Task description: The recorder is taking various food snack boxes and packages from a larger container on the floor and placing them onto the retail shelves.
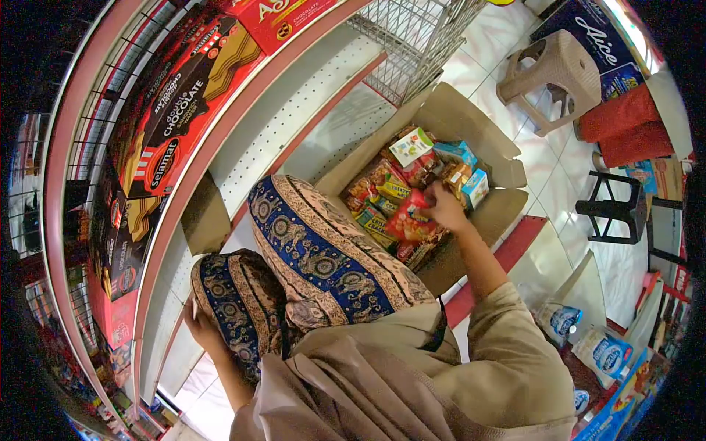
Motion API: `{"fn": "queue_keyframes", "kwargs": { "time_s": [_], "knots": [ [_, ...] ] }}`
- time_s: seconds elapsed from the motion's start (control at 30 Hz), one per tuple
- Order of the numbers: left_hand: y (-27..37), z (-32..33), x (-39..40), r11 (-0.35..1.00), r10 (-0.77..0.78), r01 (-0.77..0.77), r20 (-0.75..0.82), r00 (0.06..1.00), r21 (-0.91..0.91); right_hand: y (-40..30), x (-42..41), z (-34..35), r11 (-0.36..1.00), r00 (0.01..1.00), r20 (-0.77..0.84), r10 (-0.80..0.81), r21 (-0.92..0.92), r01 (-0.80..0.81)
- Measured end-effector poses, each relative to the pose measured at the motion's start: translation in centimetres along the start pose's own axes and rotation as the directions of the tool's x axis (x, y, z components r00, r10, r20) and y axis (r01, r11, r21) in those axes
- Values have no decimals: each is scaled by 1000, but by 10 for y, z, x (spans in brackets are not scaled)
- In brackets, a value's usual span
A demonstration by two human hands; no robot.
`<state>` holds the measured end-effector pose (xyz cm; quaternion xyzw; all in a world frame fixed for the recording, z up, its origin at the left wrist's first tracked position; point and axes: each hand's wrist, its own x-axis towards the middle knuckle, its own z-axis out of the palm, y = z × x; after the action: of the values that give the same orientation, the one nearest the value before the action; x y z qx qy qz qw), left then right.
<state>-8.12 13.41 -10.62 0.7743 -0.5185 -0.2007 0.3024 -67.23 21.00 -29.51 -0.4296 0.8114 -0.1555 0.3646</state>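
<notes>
My right hand (445, 208) reaches into an open cardboard box (469, 121) and grips a red snack packet (409, 218), which looks blurred. Around it in the box lie yellow cracker packets (375, 226), a blue packet (456, 152), a small blue and white carton (475, 188) and a white and green packet (411, 146). At the lower left, my left hand (199, 325) is beside my knee at the edge of a low shelf (165, 308); its fingers are partly hidden, and whether it holds anything does not show.
Wafer cartons (171, 127) line the shelf at left. A wire basket (413, 44) stands above the box in view. A beige plastic stool (573, 66) and a black stool (618, 209) stand on the tiled floor at right, with bagged goods (601, 353) at lower right.
</notes>
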Motion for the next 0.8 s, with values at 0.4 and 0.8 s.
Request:
{"fn": "queue_keyframes", "kwargs": {
  "time_s": [0.4,0.8],
  "knots": [
    [230,110,-61,738,672,-500,568,476,-454,-248,-81,-110,356,335,-197,-921,-83,931],
    [219,157,-55,763,411,-55,418,810,-644,-103,-36,-75,983,955,-276,-106,117,143]
  ]
}}
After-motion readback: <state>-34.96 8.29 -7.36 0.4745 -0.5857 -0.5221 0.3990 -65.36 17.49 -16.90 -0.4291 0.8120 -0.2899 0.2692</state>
